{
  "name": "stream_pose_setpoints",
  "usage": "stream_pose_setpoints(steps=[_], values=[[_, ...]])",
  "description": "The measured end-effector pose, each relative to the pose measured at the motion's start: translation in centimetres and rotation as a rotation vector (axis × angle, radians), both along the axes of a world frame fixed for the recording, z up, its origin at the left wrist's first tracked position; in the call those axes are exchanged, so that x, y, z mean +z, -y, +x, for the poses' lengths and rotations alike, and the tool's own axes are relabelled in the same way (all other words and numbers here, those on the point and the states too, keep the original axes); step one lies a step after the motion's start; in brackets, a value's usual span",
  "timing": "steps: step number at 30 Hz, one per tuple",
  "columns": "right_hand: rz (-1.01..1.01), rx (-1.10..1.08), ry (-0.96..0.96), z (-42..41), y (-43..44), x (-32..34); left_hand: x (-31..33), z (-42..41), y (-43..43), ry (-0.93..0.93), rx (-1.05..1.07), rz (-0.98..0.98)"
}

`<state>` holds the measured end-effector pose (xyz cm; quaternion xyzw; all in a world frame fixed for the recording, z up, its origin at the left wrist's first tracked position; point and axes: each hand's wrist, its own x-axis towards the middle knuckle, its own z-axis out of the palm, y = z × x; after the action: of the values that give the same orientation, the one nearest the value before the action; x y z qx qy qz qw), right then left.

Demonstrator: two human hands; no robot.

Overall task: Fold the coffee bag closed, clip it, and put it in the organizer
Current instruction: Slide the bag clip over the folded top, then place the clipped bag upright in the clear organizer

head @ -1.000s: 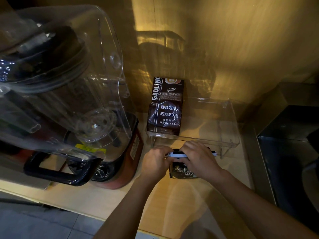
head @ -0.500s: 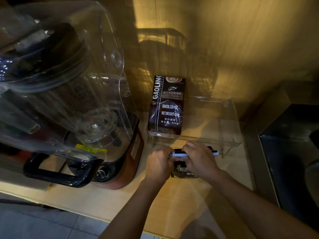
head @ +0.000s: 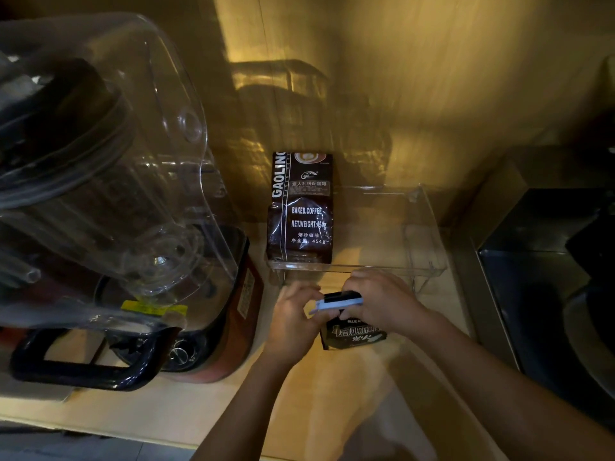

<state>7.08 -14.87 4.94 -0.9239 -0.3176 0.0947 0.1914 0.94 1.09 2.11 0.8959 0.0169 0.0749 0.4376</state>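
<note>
Both hands, left hand (head: 293, 322) and right hand (head: 382, 302), gripping a clip (head: 339, 302) on the coffee bag (head: 354, 336), seemingly touching, just before the organizer (head: 429, 257), another bag (head: 301, 209) standing inside, blender (head: 109, 201) crowding alongside.

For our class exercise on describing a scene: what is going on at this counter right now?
A person is working with both hands on a small dark coffee bag standing on the wooden counter. The left hand and right hand hold a pale blue clip at the bag's folded top. Just behind stands a clear organizer, which already holds a larger coffee bag. The small bag is not in it yet.
</note>
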Motion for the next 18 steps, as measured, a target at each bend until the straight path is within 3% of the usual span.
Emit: stream_pose_setpoints(steps=[3, 7, 14, 18], values=[[0.033, -0.036, -0.194, 0.8, 1.8, 0.9, -0.4, -0.1, -0.5, -0.180, -0.023, -0.303], [0.256, -0.169, -0.471, 1.1, 4.4, 0.8, -1.2, -0.5, -0.6, -0.382, -0.048, -0.596], [0.681, -0.294, -0.892, -1.3, 6.2, -3.0, -3.9, -0.3, 0.2, -0.526, -0.106, -0.702], [0.688, -0.277, -0.920, -2.4, 5.4, -6.0, -6.1, -0.7, 1.0, -0.566, -0.202, -0.617]])
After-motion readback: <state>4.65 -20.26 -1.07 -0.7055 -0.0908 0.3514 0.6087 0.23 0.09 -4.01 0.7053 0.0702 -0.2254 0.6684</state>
